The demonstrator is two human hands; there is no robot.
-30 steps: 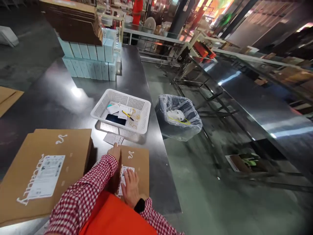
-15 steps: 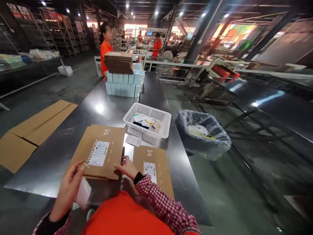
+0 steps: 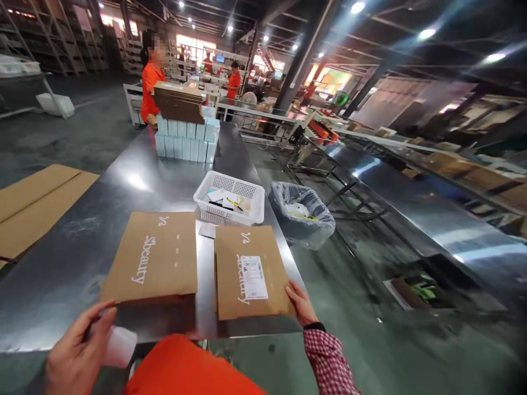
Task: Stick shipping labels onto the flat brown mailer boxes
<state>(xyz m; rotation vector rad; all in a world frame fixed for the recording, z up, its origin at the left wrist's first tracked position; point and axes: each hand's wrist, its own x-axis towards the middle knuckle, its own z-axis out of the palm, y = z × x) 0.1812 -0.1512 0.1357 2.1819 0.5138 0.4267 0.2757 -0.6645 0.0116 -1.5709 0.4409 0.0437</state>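
My left hand (image 3: 84, 343) is closed around a blurred bundle of white paper (image 3: 119, 346), low at the left by the table's front edge. Just above it lies a stack of flat brown cardboard boxes (image 3: 164, 258); the top one is printed "beauty" and bears no label. To the right is a second cardboard stack, whose top box (image 3: 230, 274) carries a white printed label (image 3: 255, 277). My right hand (image 3: 302, 302) grips that box at its right front corner, thumb on top and the other fingers mostly hidden.
A white perforated basket (image 3: 257, 206) with cards and a yellow pen stands behind the stacks, near a small white slip (image 3: 207, 230). Pale blue boxes (image 3: 185, 148) under brown cardboard stand farther back, beside a person in orange (image 3: 152, 82). A lined bin (image 3: 304, 230) is right of the table.
My right hand has moved from the left stack to the right one, and a labelled box no longer tops the left stack. My left hand still holds the white paper. The view has turned right.
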